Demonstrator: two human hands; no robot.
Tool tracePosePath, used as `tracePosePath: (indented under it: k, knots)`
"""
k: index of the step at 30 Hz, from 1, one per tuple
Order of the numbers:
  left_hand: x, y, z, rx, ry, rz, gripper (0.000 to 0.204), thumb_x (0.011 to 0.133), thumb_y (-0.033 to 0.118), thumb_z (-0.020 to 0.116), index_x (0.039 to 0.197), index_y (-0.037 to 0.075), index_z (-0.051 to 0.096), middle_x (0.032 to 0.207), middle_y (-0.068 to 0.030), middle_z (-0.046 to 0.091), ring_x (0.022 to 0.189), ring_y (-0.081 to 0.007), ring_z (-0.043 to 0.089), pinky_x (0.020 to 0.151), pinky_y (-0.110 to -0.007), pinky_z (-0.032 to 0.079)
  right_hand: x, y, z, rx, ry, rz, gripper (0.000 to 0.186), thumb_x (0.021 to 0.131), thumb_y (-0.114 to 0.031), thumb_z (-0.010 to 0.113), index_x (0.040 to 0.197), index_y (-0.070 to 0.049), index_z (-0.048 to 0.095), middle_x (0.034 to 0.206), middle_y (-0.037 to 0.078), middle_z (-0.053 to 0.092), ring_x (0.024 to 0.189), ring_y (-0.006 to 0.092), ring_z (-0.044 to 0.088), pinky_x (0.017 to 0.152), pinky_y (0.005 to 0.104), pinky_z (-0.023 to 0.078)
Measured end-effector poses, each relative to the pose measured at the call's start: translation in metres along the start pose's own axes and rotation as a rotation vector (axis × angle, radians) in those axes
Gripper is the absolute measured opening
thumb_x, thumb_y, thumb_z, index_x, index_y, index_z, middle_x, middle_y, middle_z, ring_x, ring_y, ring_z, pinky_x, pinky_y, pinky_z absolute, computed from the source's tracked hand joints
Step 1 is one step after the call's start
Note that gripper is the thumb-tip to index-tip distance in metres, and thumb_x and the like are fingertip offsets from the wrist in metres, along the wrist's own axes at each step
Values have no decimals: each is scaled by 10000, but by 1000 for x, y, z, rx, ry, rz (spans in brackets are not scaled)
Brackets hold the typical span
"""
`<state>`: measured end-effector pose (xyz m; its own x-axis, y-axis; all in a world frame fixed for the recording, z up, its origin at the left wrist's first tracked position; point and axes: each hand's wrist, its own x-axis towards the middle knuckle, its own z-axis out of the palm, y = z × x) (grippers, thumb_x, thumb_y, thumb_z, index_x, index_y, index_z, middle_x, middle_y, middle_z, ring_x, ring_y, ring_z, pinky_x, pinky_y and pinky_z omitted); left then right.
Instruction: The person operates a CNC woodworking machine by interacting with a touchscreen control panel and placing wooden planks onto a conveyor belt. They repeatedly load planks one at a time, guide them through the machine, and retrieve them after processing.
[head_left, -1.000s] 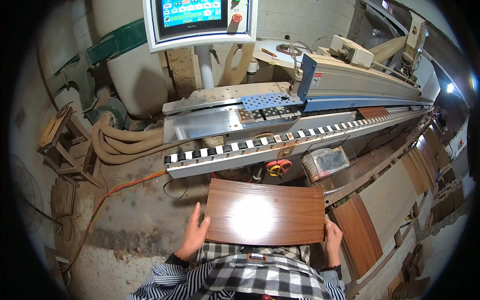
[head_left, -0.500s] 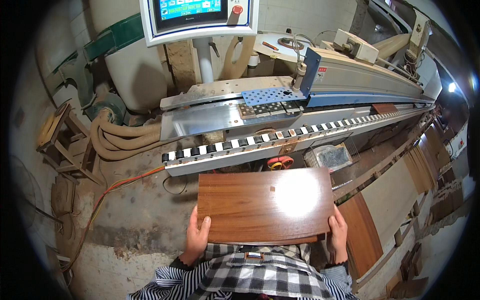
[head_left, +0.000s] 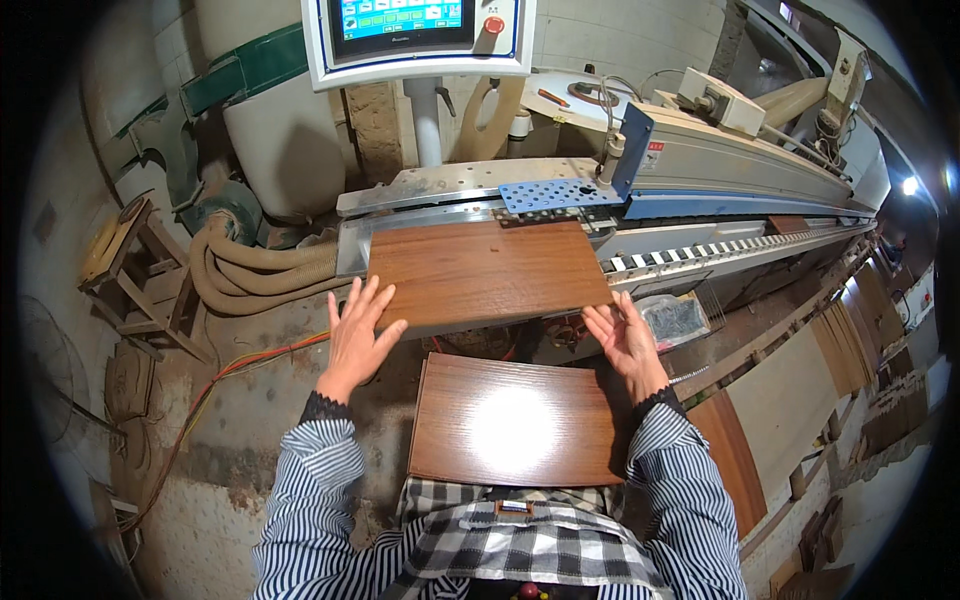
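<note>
A brown wood-grain board [head_left: 480, 265] lies across the machine's metal bed and roller rail. Its far edge reaches the small black chain pads beside a blue perforated plate [head_left: 550, 194]. My left hand [head_left: 355, 335] is open, fingers spread, with its fingertips at the board's near left corner. At the near right corner is my right hand [head_left: 628, 340], also open, palm partly turned up and fingers stretched along the edge. Closer to my body, against a checked apron, rests a second brown board [head_left: 450, 430] with a bright glare; neither hand grips it.
A roller rail [head_left: 700, 252] runs off to the far right beside the long machine [head_left: 740, 165]. Above stands a control panel [head_left: 420, 68] with a red button. Hoses [head_left: 250, 285] and a wooden stool [head_left: 140, 280] are at left. More boards [head_left: 730, 455] lie at right.
One board has moved forward from in front of me onto the machine, exposing another board near my apron. Both hands have moved forward with it, and their fingers have opened.
</note>
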<state>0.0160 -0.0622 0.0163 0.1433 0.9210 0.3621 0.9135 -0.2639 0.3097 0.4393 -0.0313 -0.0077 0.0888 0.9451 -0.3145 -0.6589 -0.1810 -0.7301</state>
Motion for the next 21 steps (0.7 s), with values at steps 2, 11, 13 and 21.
tracePosePath:
  k: [2, 11, 13, 21]
  knots:
    - [15, -9, 9, 31, 32, -62, 574, 915, 458, 579, 1399, 158, 506, 1514, -118, 386, 1436, -314, 275, 1170, -555, 28, -13, -7, 7, 0, -81, -107, 547, 973, -272, 579, 1435, -47, 391, 1313, 193, 533, 1128, 318, 596, 947, 418, 520]
    - [48, -9, 19, 76, 121, -156, 639, 882, 508, 608, 1402, 152, 502, 1488, -134, 425, 1429, -350, 278, 1166, -553, 60, -162, 20, -97, -1267, 205, -735, 394, 927, -112, 596, 1295, 19, 539, 1220, 160, 615, 1078, 270, 606, 922, 365, 474]
    - [47, -13, 16, -24, 75, -196, 643, 885, 496, 609, 1406, 138, 496, 1494, -136, 416, 1430, -344, 277, 1166, -550, 73, -186, 45, -124, -1316, 360, -666, 447, 903, -152, 639, 1306, 7, 529, 1211, 164, 591, 1104, 270, 564, 954, 386, 443]
    - [44, -29, 17, -101, 25, -187, 626, 882, 470, 622, 1381, 106, 522, 1494, -138, 415, 1427, -328, 290, 1165, -545, 86, -184, 83, -148, -810, 483, -470, 274, 940, -213, 643, 1006, 50, 612, 907, 64, 654, 826, 122, 580, 755, 281, 480]
